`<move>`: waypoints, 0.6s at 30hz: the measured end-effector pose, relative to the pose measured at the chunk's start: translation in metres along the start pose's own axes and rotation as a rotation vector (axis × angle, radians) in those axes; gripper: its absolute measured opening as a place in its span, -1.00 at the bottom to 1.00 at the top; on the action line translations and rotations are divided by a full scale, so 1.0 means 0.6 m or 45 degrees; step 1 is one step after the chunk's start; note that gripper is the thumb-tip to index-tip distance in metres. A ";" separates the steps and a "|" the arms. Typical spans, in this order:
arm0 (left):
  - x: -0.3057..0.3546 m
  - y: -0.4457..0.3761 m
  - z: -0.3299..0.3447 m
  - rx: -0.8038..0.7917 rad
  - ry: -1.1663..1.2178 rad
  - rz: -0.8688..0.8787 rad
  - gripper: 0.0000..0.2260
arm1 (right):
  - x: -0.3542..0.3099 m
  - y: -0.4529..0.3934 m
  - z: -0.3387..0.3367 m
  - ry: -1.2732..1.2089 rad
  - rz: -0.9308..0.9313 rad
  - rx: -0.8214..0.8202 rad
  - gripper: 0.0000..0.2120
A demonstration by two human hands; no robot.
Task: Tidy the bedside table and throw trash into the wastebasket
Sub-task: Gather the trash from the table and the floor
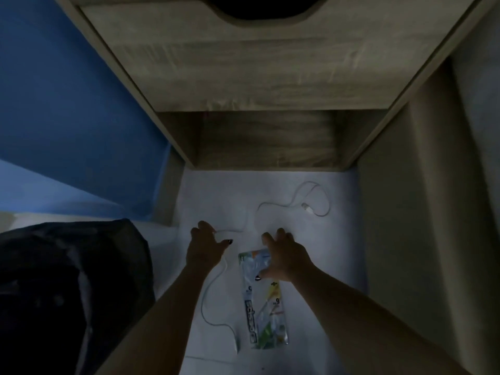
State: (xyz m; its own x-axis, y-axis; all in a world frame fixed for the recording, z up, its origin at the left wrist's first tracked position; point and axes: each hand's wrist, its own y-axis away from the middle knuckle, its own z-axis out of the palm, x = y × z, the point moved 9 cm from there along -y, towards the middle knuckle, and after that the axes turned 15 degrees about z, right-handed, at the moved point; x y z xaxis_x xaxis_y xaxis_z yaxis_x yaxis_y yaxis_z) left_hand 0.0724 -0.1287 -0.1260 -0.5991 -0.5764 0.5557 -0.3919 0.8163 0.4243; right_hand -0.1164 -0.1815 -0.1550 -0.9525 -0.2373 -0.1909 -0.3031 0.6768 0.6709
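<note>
A flat printed plastic wrapper point(263, 312) lies on the white floor point(311, 253) in front of the wooden bedside table point(257, 77). My right hand point(284, 257) rests over the wrapper's far end, fingers spread, thumb pressing on it. A thin white cable point(295, 201) snakes across the floor, its plug point(307, 207) lying to the right. My left hand point(205, 244) pinches the cable near its middle, and the rest of it trails down past my wrist toward me.
The bedside table has a drawer with a cut-out handle point(259, 9) and an open shelf point(267, 142) below. A blue wall point(67, 104) is on the left, a dark bag or garment point(67, 288) at lower left, a beige upholstered panel point(422, 212) on the right.
</note>
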 end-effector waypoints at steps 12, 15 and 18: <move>-0.028 -0.001 0.007 -0.003 0.059 -0.084 -0.44 | -0.007 -0.002 0.028 0.024 0.016 -0.016 -0.34; -0.027 -0.001 0.010 -0.004 0.063 -0.078 -0.43 | -0.014 0.006 0.019 -0.059 -0.041 0.036 -0.35; -0.024 0.000 0.016 -0.033 0.040 -0.075 -0.39 | -0.023 0.017 0.024 -0.021 -0.107 0.042 -0.30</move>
State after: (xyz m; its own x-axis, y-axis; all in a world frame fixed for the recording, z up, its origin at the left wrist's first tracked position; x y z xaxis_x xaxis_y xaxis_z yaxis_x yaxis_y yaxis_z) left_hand 0.0742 -0.1203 -0.1411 -0.5532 -0.6248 0.5510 -0.4076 0.7798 0.4751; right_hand -0.1071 -0.1613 -0.1558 -0.9238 -0.2832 -0.2577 -0.3829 0.6773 0.6282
